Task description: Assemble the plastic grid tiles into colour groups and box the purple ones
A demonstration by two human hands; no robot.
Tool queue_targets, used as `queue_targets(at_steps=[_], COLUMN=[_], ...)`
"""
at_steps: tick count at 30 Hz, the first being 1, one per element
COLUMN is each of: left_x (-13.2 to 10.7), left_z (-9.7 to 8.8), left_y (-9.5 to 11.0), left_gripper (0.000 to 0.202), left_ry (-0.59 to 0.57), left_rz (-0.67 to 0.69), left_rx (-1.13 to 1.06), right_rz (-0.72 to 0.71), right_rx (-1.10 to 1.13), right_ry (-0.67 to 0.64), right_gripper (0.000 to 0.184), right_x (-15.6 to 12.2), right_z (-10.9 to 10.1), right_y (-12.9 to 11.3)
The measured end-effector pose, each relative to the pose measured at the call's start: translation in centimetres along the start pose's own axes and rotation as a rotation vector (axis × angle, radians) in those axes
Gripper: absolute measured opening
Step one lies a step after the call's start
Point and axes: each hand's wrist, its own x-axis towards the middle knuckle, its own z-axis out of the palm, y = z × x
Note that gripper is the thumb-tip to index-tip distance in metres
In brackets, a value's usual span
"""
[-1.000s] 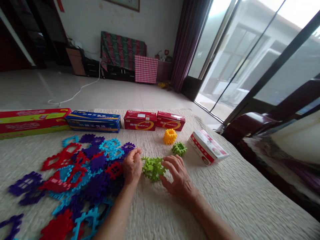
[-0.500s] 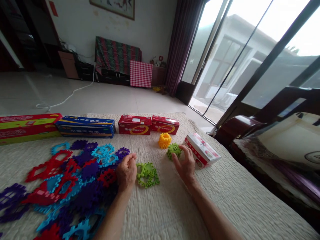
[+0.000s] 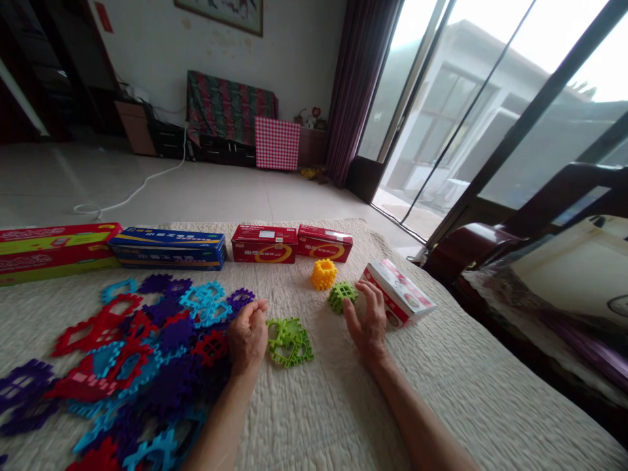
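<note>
My left hand [image 3: 248,335] rests on the quilted cloth with its fingers curled loosely, right beside a small heap of flat green puzzle pieces [image 3: 288,341]; nothing shows inside it. My right hand [image 3: 367,318] lies to the right with fingers stretched towards a green assembled cube [image 3: 342,296], fingertips touching or nearly touching it. A yellow assembled cube [image 3: 324,273] stands just behind the green one. Many loose red, purple and blue puzzle pieces [image 3: 142,347] spread to the left of my left hand.
A white and red box [image 3: 398,299] lies just right of my right hand. Red boxes [image 3: 293,243], a blue box [image 3: 169,248] and a long red box [image 3: 53,243] line the table's far edge. A dark chair [image 3: 495,248] stands at the right.
My right hand left the green flat pieces and moved away to the right, up to the green cube. The left hand stayed by the green pieces. The view tilted up slightly.
</note>
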Motion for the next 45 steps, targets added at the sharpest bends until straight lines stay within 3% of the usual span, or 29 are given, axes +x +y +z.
queue_targets(at_steps=[3,5,10,15,23,27,31,36,39,45], left_x=[0.1,0.1,0.0,-0.4,-1.8,-1.9,-2.0,-2.2,-2.1,-1.4], left_z=[-0.1,0.0,-0.1,-0.1,1.3,1.4,1.0,0.8,1.0,1.2], left_y=[0.0,0.0,0.4,1.3,1.7,1.6,2.1,2.7,2.3,0.9], left_gripper=[0.03,0.031,0.032,0.031,0.029,0.03,0.03,0.032,0.029,0.032], left_ry=[0.015,0.016,0.012,-0.037,-0.208,-0.314,-0.325,-0.382,-0.344,-0.151], left_rz=[0.016,0.023,0.032,0.107,0.277,0.248,0.198,0.272,0.363,0.371], left_rx=[-0.002,0.002,0.03,0.113,0.087,0.026,-0.011,-0.014,0.045,0.167], right_rz=[-0.108,-0.175,-0.259,-0.254,-0.211,-0.172,-0.152,-0.108,-0.075,-0.022], right_rx=[0.077,0.163,0.288,0.202,0.197,0.216,0.255,0.273,0.284,0.302], right_ry=[-0.041,-0.174,-0.649,-0.827,-0.791,-0.754,-0.737,-0.665,-0.623,-0.583], right_gripper=[0.028,0.029,0.036,0.062,0.056,0.056,0.055,0.054,0.053,0.049], right_x=[-0.5,-1.1,-2.4,-3.0,-3.0,-2.9,-2.9,-3.1,-3.2,-2.8], right_z=[-0.3,-0.3,-0.2,0.2,0.6,0.4,0.6,1.1,1.2,0.9], right_y=[-1.5,-2.8,-5.5,-6.1,-5.4,-4.8,-4.4,-4.1,-3.9,-3.9])
